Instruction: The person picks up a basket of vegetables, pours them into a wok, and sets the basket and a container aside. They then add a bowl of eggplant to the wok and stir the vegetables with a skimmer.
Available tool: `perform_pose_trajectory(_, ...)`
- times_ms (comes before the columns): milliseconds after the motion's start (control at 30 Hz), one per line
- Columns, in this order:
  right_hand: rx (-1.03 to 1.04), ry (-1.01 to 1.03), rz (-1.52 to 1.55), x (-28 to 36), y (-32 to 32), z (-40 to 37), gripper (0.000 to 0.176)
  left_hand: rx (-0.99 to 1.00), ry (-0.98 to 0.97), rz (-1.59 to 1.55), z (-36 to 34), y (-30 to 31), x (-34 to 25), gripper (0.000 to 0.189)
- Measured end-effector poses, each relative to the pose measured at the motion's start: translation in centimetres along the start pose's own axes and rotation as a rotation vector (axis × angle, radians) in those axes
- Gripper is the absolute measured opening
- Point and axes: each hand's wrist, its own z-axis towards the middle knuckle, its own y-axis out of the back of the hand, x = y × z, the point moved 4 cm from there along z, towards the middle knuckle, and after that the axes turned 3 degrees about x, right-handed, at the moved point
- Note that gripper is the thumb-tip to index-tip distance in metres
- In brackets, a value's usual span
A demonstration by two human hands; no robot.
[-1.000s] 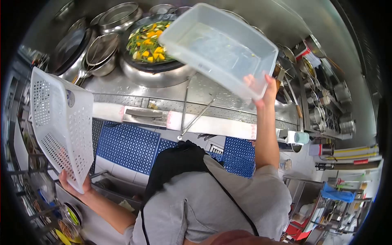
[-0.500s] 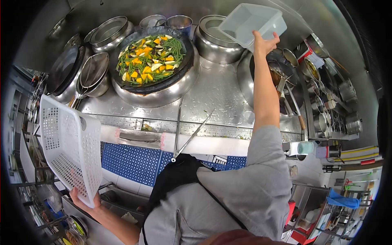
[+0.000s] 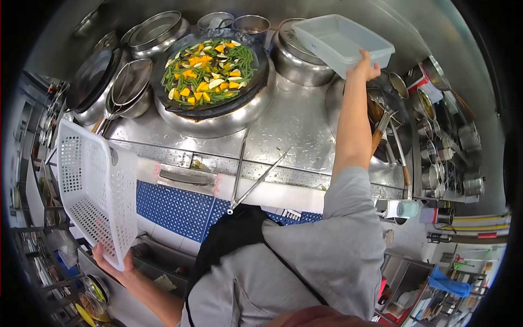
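Note:
My left hand [image 3: 113, 264] grips the bottom edge of a white perforated plastic basket [image 3: 90, 191], which is tilted on its side and looks empty. At the upper right, my right hand [image 3: 364, 70] holds the near edge of a translucent plastic tub [image 3: 343, 43], with fingers curled over its rim. The tub is over the right side of a lidded steel pot [image 3: 299, 62]. Left of that pot, a large dark wok [image 3: 218, 111] holds green beans, orange chunks and pale slices [image 3: 210, 73].
A strainer [image 3: 131, 82] rests on a bowl left of the wok. Long metal tongs [image 3: 235, 180] lie across the stove's front edge. A second wok [image 3: 395, 103] with utensils sits at right, beside shelves of pots [image 3: 471, 136]. Blue matting [image 3: 169, 210] covers the floor.
The tub in my right hand has shifted slightly right and down and is tilted less. My left hand still grips the basket. The view has turned slightly.

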Motion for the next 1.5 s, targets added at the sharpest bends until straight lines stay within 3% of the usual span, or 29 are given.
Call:
perform_pose_trajectory(100,0.057,-0.022,0.295,1.2,5.2,-2.3,0.085,0.014,-0.020,0.031,0.8,-0.8,0.2,0.071)
perform_pose_trajectory(200,0.111,-0.052,0.439,-0.2,7.7,-5.0,0.080,-0.029,0.111,-0.029,2.4,-0.4,0.8,0.076)
perform_pose_trajectory(233,0.162,-0.098,0.491,-1.1,8.0,-4.9,0.078,-0.021,0.114,-0.011,3.6,-0.1,0.8,0.074)
perform_pose_trajectory(333,0.429,-0.527,0.627,-0.3,10.4,-7.5,0.071,0.071,0.152,0.001,5.1,-1.4,1.5,0.074)
perform_pose_trajectory(400,0.410,-0.483,0.654,-1.1,10.8,-9.6,0.064,0.171,0.195,-0.014,5.7,-1.4,2.1,0.074)
perform_pose_trajectory(433,0.294,-0.559,0.566,-2.4,11.6,-9.7,0.062,0.185,0.219,-0.025,6.1,-1.1,2.2,0.074)
perform_pose_trajectory(533,0.330,-0.459,0.592,-1.4,13.8,-9.8,0.062,0.196,0.253,-0.046,6.3,-0.9,2.2,0.074)
perform_pose_trajectory(667,0.273,-0.021,0.337,2.2,18.1,-8.0,0.068,0.280,0.301,-0.061,5.5,0.0,1.6,0.074)
perform_pose_trajectory(800,0.154,0.141,0.019,8.6,21.1,-10.2,0.079,0.241,0.175,0.096,5.2,1.7,0.6,0.078)
perform_pose_trajectory(933,0.312,0.282,-0.207,12.0,22.0,-10.3,0.081,0.245,0.144,0.116,5.4,2.5,0.0,0.077)
perform_pose_trajectory(967,0.351,0.340,-0.281,12.1,22.0,-9.8,0.081,0.267,0.155,0.114,5.6,2.8,-0.1,0.077)
perform_pose_trajectory(1067,0.393,0.839,-0.778,13.4,20.5,-9.9,0.082,0.240,0.152,0.127,5.7,1.9,0.3,0.078)
perform_pose_trajectory(1200,0.519,0.916,-1.077,14.6,16.9,-15.0,0.079,0.286,0.194,0.100,5.9,1.4,0.5,0.078)
perform_pose_trajectory(1400,0.796,1.332,-1.205,17.0,13.0,-20.6,0.075,0.239,0.153,0.117,4.3,0.7,0.3,0.074)
perform_pose_trajectory(1500,0.773,1.451,-1.224,18.1,12.4,-22.0,0.073,0.249,0.157,0.096,4.2,1.4,0.1,0.074)
